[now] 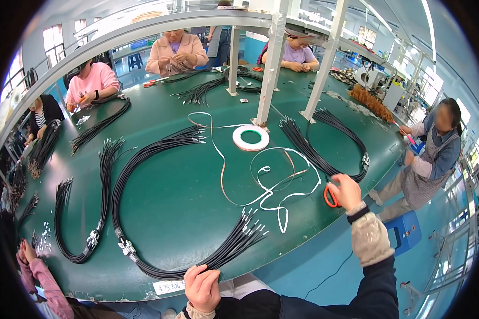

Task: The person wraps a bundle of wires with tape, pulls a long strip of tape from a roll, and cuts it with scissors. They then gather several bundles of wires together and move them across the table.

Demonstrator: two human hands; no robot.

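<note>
Head view, black cable bundle looped on green surface near edge, my left hand grip closed on it, my right hand outstretched, grip closed on orange scissors.

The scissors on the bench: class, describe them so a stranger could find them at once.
Start at the big green table and go to its right edge. There the person's right hand is on the orange-handled scissors, beside loose white tape. They are the only orange loops among the black cable bundles.

Dark navy sleeves, with a beige oversleeve on the right forearm.
</note>
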